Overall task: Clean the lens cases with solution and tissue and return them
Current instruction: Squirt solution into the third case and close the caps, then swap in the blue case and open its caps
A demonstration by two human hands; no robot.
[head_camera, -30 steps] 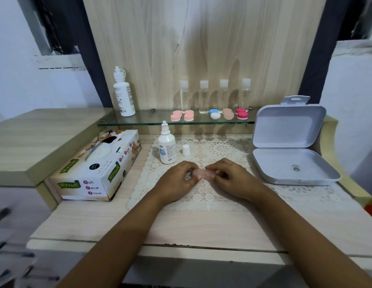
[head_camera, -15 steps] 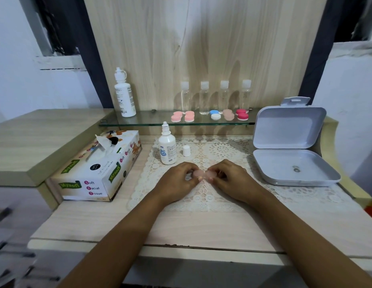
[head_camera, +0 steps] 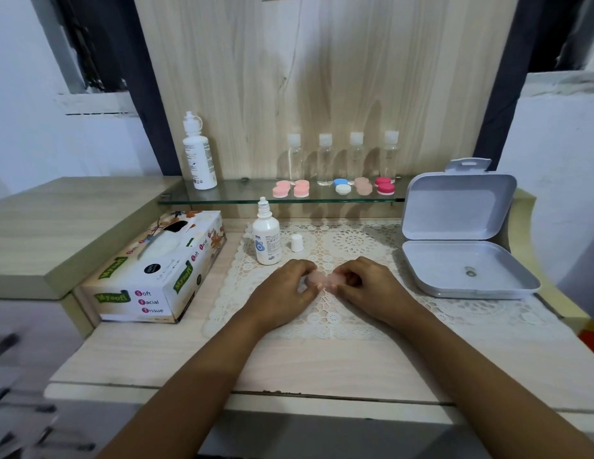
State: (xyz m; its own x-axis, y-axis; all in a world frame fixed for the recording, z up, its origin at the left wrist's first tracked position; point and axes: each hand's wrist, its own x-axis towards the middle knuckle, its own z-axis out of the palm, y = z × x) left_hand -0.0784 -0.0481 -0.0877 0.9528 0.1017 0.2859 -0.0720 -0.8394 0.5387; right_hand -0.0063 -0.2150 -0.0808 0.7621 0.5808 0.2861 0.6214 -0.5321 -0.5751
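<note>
Pale pink lens case (head_camera: 323, 279) on white lace mat (head_camera: 352, 241).

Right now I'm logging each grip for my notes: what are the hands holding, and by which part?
One pale pink lens case, low over the lace mat. The left hand pinches its left end, the right hand its right end.

Left hand (head_camera: 284, 288) and right hand (head_camera: 372, 286): both bare, no gloves, rings, or wristwear visible. Forearms uncovered to the frame's lower edge, no sleeves in view. Fingers (head_camera: 309, 289) with short nails, unpainted as far as visible.
</note>
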